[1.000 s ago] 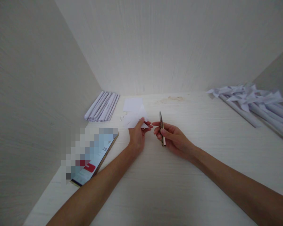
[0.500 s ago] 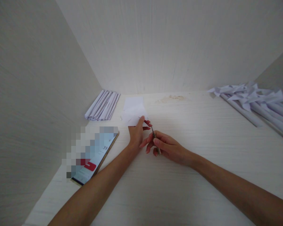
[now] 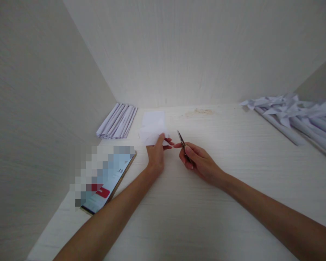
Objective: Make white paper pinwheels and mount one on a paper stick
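Observation:
My left hand [image 3: 157,152] pinches the near right corner of a white paper sheet [image 3: 153,122], thumb on top and fingers beneath. Short slits show near the edges of the paper. To the right, my right hand [image 3: 194,157] is closed around small, slim metal scissors [image 3: 180,138]. Their pointed end tilts up and away, toward the back wall, apart from the paper. Most of the handle is hidden in my fingers. My right index finger reaches left, close to the fingertips of my left hand.
Rolled paper sticks [image 3: 117,121] lie bundled at the back left. A phone [image 3: 114,181], partly pixelated, lies beside my left forearm. Several paper pinwheels [image 3: 285,112] on rolled sticks are piled at right. Walls enclose the white table [image 3: 206,224] at the back and sides.
My right hand has shifted slightly right and up, and the scissors now point more up and left, farther from the paper. My left hand still pinches the sheet in nearly the same place.

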A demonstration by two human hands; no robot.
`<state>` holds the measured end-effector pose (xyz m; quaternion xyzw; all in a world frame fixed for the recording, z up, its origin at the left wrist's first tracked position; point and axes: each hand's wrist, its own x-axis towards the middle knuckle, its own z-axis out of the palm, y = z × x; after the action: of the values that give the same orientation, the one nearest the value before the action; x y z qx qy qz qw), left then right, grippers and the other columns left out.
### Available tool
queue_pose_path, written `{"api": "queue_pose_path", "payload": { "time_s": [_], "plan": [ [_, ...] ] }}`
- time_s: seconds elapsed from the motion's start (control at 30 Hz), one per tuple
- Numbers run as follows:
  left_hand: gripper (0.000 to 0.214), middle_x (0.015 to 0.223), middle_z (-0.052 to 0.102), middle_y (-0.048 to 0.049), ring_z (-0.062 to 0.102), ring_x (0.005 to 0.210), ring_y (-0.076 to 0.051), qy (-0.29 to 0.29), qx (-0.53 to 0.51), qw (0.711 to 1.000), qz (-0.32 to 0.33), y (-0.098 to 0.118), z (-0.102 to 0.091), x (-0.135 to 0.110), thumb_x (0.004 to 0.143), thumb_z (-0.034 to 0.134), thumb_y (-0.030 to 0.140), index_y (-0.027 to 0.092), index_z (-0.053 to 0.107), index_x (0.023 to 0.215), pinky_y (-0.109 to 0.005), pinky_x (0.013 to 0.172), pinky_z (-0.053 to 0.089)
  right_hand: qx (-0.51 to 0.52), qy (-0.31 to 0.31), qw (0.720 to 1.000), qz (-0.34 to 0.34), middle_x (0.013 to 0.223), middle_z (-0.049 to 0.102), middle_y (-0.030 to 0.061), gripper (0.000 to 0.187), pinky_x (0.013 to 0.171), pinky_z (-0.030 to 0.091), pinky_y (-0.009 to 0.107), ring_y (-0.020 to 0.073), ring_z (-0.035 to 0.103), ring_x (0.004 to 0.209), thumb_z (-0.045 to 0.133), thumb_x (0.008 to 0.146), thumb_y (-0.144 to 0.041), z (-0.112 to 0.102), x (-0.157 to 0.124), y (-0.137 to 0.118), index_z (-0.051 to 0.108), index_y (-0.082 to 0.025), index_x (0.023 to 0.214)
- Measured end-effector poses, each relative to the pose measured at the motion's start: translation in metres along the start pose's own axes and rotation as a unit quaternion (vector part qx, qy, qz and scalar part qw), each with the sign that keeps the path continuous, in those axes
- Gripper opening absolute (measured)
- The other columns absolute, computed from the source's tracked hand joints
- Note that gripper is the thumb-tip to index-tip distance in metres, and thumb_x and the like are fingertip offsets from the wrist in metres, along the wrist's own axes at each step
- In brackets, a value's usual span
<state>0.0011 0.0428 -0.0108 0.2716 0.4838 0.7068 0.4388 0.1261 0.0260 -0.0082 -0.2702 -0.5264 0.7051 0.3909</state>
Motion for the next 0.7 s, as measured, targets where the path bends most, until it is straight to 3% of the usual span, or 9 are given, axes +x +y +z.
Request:
{"api": "queue_pose_path", "payload": {
  "time_s": [0.23,0.33,0.47,0.7],
  "plan": [
    [0.012,0.054,0.058,0.0022,0.055,0.047,-0.009,0.021,0.002,0.999,0.028,0.0027,0.0002,-0.0003,0.064,0.056,0.026,0.015,0.055,0.059,-0.017,0.041,0.037,-0.075,0.059,0.993,0.065,0.052,0.046,-0.0049,0.026,0.038,0.024,0.02,0.0038,0.036,0.039,0.049,0.077,-0.038,-0.0045,0.0029,-0.0058,0.056,-0.013,0.082],
    [0.011,0.055,0.059,0.0017,0.057,0.05,-0.01,0.018,0.0,0.999,0.036,0.0036,0.0002,-0.0013,0.064,0.057,0.026,0.015,0.056,0.061,-0.018,0.043,0.038,-0.1,0.062,0.99,0.084,0.054,0.052,-0.0018,0.026,0.039,0.028,0.021,0.005,0.041,0.04,0.05,0.074,-0.037,-0.0069,0.0041,-0.007,0.058,-0.012,0.075],
    [0.011,0.059,0.062,0.0006,0.06,0.055,-0.012,-0.006,-0.007,1.0,0.023,0.0044,0.0004,-0.0033,0.063,0.059,0.026,0.015,0.057,0.064,-0.02,0.046,0.041,-0.131,0.05,0.987,0.081,0.052,0.052,-0.0013,0.025,0.039,0.025,0.021,0.0043,0.038,0.039,0.053,0.072,-0.036,-0.0094,0.0051,-0.0073,0.059,-0.012,0.069],
    [0.016,0.058,0.062,-0.0008,0.061,0.057,-0.013,-0.042,0.003,0.999,-0.005,0.004,0.0013,-0.0058,0.065,0.056,0.03,0.015,0.057,0.063,-0.023,0.05,0.043,-0.104,0.053,0.99,0.084,0.051,0.049,-0.0026,0.027,0.039,0.022,0.022,0.0038,0.035,0.04,0.055,0.071,-0.038,-0.0084,0.0036,-0.0062,0.059,-0.012,0.066]
  ]
}}
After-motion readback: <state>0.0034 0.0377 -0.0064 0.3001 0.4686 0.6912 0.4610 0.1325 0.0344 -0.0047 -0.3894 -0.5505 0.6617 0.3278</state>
